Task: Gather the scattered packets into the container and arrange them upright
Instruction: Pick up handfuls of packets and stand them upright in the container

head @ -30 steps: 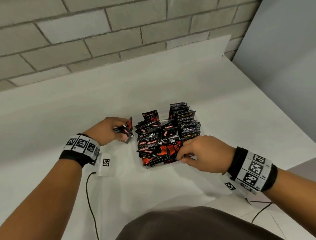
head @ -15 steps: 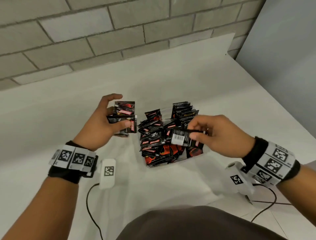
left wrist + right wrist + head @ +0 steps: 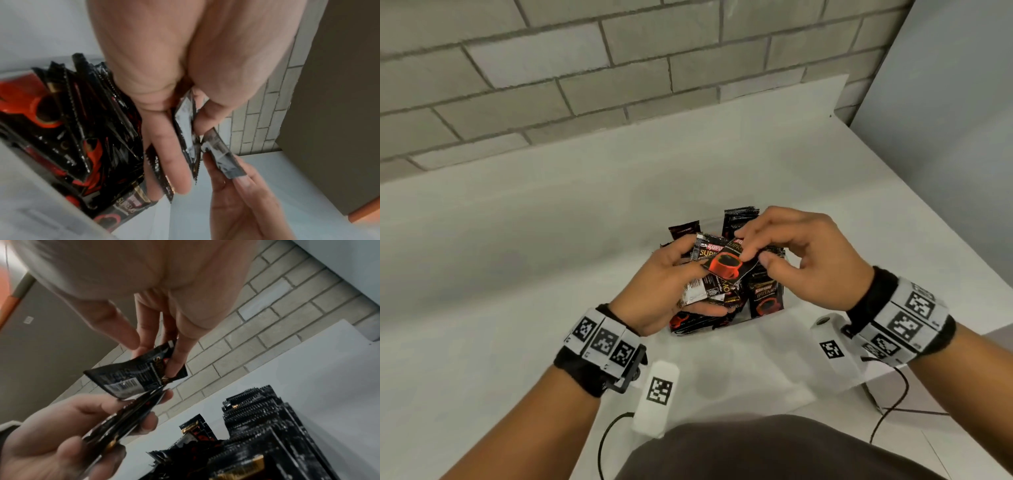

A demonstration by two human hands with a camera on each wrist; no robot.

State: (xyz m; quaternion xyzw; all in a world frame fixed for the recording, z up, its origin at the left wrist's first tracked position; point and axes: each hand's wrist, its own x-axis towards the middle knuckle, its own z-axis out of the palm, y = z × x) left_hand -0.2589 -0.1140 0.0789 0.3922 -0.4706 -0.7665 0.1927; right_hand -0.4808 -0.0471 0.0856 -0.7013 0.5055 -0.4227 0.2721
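Observation:
My left hand (image 3: 671, 284) grips a stack of black coffee packets (image 3: 709, 291) above the near left part of the clear container (image 3: 767, 317). My right hand (image 3: 791, 260) pinches one packet with a red cup print (image 3: 729, 265) and lays it against the top of that stack. In the right wrist view the pinched packet (image 3: 144, 369) shows its barcode side, with the stack (image 3: 123, 417) edge-on below it. The left wrist view shows the stack (image 3: 188, 138) between my fingers. The container holds several packets (image 3: 765, 298), some upright in a row at the back (image 3: 739, 219).
The container sits on a white table (image 3: 517, 274) against a grey brick wall (image 3: 585, 85). A grey panel (image 3: 945, 120) borders the table on the right. White sensor modules with cables hang from both wrists (image 3: 657, 397).
Both hands have come together over the container. The left hand carried its stack right, and the right hand lifted one packet from the container and brought it onto the stack.

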